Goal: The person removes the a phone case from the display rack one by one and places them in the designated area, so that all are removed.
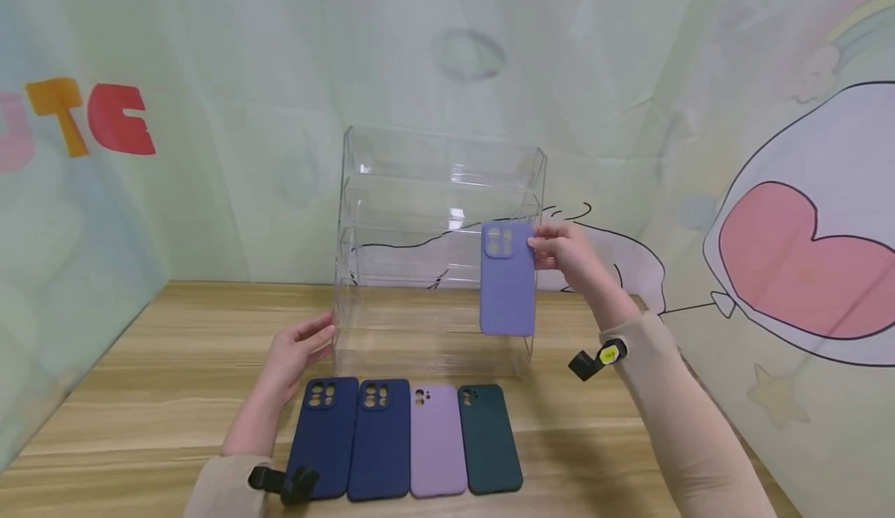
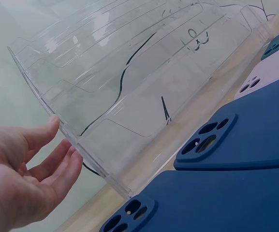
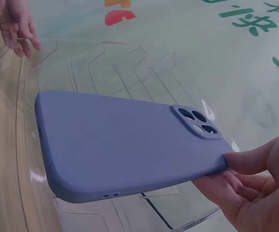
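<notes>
In the head view, my right hand (image 1: 569, 254) pinches a periwinkle phone case (image 1: 508, 293) by its upper right edge, thumb on one face and fingers behind. The case hangs upright before the right part of a clear tiered display rack (image 1: 419, 320). Its camera cutout shows at the top in the right wrist view. At the rack's left side, my left hand (image 2: 28, 169) touches the outer edge of the panel with loosely bent fingers. In front of the rack lie two navy phone cases (image 1: 323, 440), a lilac phone case (image 1: 438, 440) and a dark green phone case (image 1: 491, 440) in a row.
The wooden table (image 1: 587, 425) carries the rack and the row of cases. Behind stands a pale printed curtain (image 1: 252, 153), with another side panel at the right. The rack has several see-through tiers whose edges are faint.
</notes>
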Available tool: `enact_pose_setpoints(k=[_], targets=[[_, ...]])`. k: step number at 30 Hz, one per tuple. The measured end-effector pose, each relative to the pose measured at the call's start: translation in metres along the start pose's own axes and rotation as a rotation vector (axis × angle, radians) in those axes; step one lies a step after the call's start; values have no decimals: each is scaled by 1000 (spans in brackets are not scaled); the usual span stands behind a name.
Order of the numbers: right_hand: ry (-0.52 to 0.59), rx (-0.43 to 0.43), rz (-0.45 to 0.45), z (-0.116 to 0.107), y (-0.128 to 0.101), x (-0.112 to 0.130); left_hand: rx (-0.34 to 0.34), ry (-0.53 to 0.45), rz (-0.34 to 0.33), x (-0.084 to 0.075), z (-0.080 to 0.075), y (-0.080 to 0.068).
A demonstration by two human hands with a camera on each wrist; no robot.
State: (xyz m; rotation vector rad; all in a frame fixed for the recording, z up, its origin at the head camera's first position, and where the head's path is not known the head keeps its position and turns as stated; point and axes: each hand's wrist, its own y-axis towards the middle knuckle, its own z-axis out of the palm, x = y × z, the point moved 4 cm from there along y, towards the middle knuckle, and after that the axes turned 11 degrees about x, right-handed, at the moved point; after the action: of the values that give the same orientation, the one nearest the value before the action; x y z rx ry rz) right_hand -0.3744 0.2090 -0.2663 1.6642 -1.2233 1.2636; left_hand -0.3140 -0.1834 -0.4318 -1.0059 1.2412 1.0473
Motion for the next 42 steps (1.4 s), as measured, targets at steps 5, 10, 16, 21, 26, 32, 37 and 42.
enact_pose_setpoints(k=[5,10,16,21,26,32,37,42], targets=[[17,31,43,4,-5,-11,-8,12,-7,0,-1,-1],[19,47,94,6,-11,-24,-10,34,-13,0,-2,-1],[45,77,120,4,-22,-37,-7,28,-17,0,0,-1],[71,103,135,1,-30,-50,-6,18,-15,1,1,0],[93,99,152,-2,-38,-63,-4,19,-11,0,1,1],[120,117,157,-1,-47,-79,-4,43,-22,0,1,0],[130,134,158,-1,-52,-90,-3,56,-39,1,1,0],[129,140,164,-1,-58,-100,-2,61,-44,2,1,0]])
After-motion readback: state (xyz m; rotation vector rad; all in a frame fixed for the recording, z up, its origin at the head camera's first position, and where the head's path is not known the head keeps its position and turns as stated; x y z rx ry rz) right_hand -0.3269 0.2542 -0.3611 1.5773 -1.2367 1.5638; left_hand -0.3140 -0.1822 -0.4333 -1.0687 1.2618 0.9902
